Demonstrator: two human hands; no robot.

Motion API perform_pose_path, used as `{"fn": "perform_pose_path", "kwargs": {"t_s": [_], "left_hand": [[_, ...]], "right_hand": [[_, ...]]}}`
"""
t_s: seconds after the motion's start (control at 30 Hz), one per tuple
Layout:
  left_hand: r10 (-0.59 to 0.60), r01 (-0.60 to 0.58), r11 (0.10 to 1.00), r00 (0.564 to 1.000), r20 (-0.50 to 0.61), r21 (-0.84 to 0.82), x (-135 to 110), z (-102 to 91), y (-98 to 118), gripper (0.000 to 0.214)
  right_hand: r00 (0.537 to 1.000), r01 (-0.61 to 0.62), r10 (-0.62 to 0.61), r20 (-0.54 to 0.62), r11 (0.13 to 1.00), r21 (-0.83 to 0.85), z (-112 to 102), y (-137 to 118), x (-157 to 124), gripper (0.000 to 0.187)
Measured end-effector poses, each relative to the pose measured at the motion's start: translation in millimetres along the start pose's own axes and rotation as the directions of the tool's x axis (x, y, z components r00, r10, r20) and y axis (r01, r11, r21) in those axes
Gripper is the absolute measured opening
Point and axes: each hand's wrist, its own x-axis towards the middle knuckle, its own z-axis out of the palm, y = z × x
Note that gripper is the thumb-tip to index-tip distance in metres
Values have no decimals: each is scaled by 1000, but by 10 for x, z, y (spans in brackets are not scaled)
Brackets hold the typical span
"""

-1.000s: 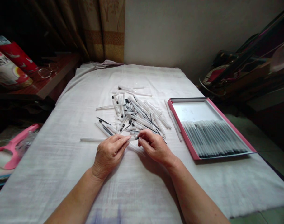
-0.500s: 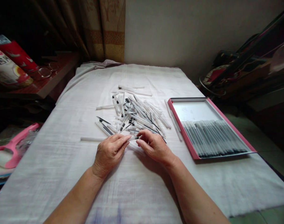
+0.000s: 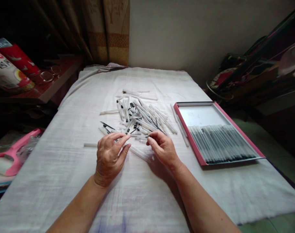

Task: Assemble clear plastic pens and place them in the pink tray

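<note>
Tube point(image 3: 140, 154), straight clear plastic, left of pink-rimmed rectangular box point(image 3: 238, 129): nudged, may roll; my left hand point(image 3: 110, 157) half-parted, right hand point(image 3: 164, 149) nearly closed, holds unclear.

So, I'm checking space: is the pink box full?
Not full: pens cover the near part of the pink box, while its white floor shows at the far end.
</note>
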Motion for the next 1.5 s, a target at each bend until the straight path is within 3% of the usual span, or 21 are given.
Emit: {"fn": "perform_pose_path", "kwargs": {"t_s": [0.07,0.13,0.23,0.3,0.33,0.4,0.47,0.57,0.63,0.77,0.93,1.1,1.23,1.37,1.5], "left_hand": [[-105,107,984,994,24,-143,-8,13,11,17],[-287,320,882,947,145,-345,-24,52,15,21],[-527,623,505,770,359,-597,-22,115,19,40],[-614,670,259,671,417,-696,4,134,21,46],[-659,658,178,632,408,-732,22,134,18,47],[-745,608,97,569,347,-788,56,124,2,47],[-796,561,89,536,279,-823,76,112,-25,47],[-774,583,130,565,285,-802,70,109,-55,47],[-721,644,177,599,347,-744,50,115,-58,49],[-619,720,238,629,469,-652,18,129,-53,56],[-569,736,283,645,510,-615,13,147,-71,51],[-569,741,312,647,507,-595,17,151,-69,47],[-592,721,318,658,465,-616,6,170,-72,45],[-570,711,374,683,457,-596,-25,203,-71,42],[-519,689,500,723,455,-525,-69,215,-62,41]], "right_hand": [[997,-42,48,-55,994,99,9,3,8,13],[997,-71,76,-17,982,175,44,-8,-3,14],[994,-73,58,97,984,160,132,-33,-51,12],[984,-40,29,173,997,61,186,-61,-93,9],[976,-18,18,218,1000,-2,207,-83,-115,10],[948,50,0,319,988,-146,234,-148,-155,16],[907,174,-29,421,935,-309,246,-227,-186,19],[865,339,-48,500,790,-511,238,-305,-201,20],[884,352,-53,464,728,-588,212,-299,-183,20],[930,316,-114,349,732,-603,123,-190,-90,18],[967,242,-128,220,731,-638,42,-115,143,17],[993,90,3,114,590,-802,-91,-234,420,20],[985,-88,172,-1,499,-862,-279,-353,438,24],[968,-67,246,51,447,-892,-308,-353,269,30],[975,-20,205,81,447,-894,-211,-246,137,24]]}}
